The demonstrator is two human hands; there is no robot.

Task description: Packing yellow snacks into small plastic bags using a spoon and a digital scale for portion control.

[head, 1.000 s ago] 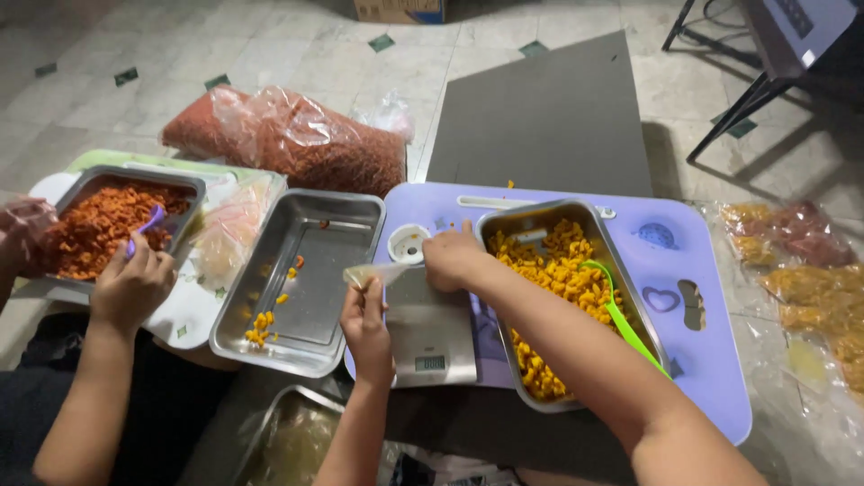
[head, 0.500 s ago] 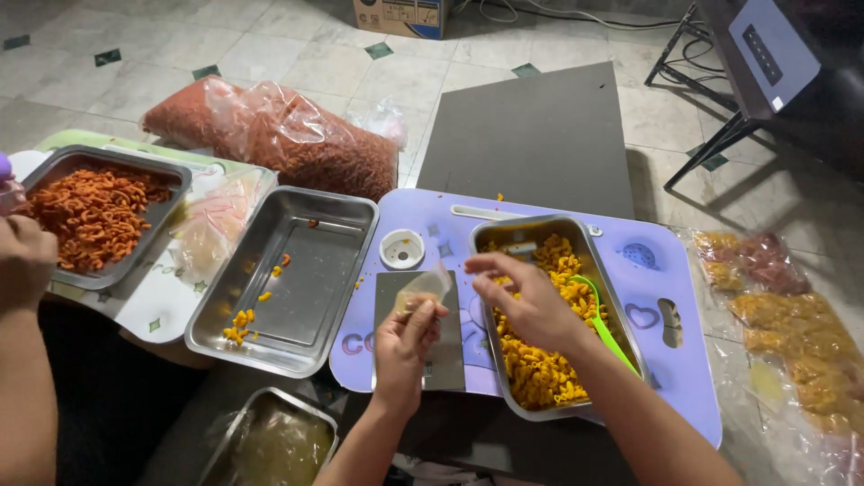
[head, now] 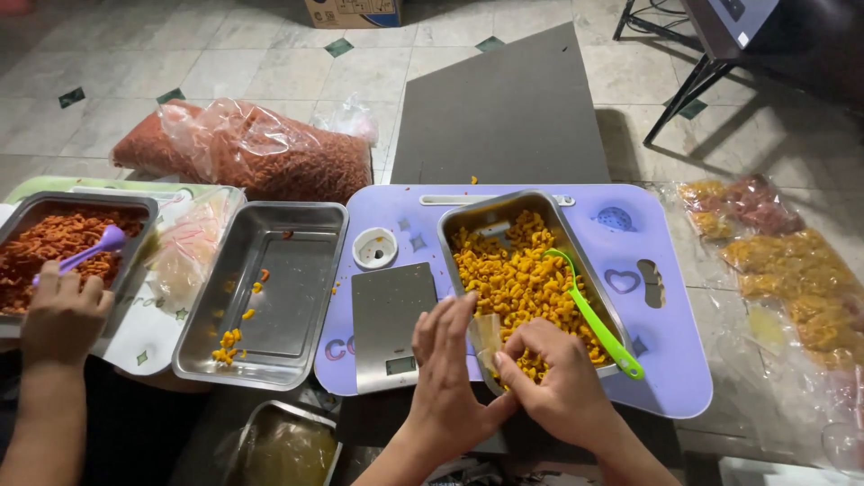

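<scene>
small clear bag [head: 487, 335]: one, held over the near end of the steel tray of yellow snacks [head: 513, 270], which sat on the lilac lap table [head: 666, 360]. i kept it low against the tray's near rim, seemingly so spilt pieces would fall back in. its long axis ran roughly upright; the mouth probably faced up and a little away from me, though i could not see it clearly.
my left hand [head: 447, 364]: fingers straight and close together, palm flat against the bag's left side, bracing it.
my right hand [head: 555, 378]: fingers curled, pinching the bag's right edge; whether snacks lay inside the fist i could not tell.
green scoop [head: 594, 315]: loose in the tray, handle slanting toward the near right corner.
small scale [head: 389, 324]: bare, just left of the tray.
another person's hand [head: 63, 310]: at the far-left tray of red snacks [head: 54, 247], by a purple scoop [head: 90, 252].
</scene>
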